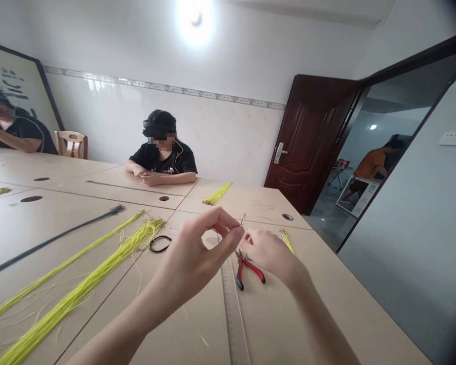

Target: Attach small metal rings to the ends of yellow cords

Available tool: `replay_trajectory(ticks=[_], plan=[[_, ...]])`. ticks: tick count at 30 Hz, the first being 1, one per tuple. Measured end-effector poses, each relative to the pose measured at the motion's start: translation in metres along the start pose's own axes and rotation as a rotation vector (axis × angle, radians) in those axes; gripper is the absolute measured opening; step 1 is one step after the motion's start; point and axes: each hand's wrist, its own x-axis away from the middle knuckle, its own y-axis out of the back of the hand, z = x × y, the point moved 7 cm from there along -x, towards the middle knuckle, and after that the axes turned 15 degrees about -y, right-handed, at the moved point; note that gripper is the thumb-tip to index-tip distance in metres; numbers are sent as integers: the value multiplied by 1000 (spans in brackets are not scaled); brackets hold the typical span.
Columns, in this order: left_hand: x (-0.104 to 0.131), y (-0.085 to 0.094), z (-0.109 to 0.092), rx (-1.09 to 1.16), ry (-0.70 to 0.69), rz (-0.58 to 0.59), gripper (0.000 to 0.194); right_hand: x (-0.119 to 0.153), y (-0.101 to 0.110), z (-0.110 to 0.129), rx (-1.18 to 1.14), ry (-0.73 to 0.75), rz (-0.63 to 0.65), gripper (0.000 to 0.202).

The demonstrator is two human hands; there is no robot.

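My left hand (203,248) is raised over the table, thumb and forefinger pinched on a small gold-coloured hook (243,219) that sticks up past the fingertips. Close against it, my right hand (271,253) is closed with its fingertips drawn together; what they grip is hidden. Below my hands lie pliers (239,278) with red and black handles. To their left, a long clear ruler (230,314) runs toward me along the tabletop.
Bundles of yellow cord (87,284) with gold-coloured ends lie at left, near a dark cord bundle (53,242) and a black band (160,244). Smaller yellow bundles (218,194) lie farther off. A person (163,157) sits across the table (197,324); others are farther away.
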Motion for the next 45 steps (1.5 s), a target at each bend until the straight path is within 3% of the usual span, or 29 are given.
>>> replay_trajectory(ticks=[2, 3, 7, 12, 19, 37, 45], plan=[[-1, 3, 6, -33, 0, 9, 16, 19, 23, 18, -60, 97, 59, 22], [-2, 4, 7, -51, -10, 5, 16, 30, 33, 26, -204, 146, 105, 20], [1, 7, -4, -115, -92, -13, 13, 58, 56, 41, -476, 262, 28, 10], [9, 2, -17, -198, -168, -5, 14, 63, 48, 50, -459, 365, 46, 13], [13, -2, -20, -256, -223, 33, 12, 70, 52, 53, -433, 388, 22, 12], [15, -1, -23, -222, -215, 18, 12, 88, 58, 61, -11, 527, -338, 6], [19, 1, -24, -239, -194, 19, 11, 96, 53, 64, 111, 638, -390, 7]])
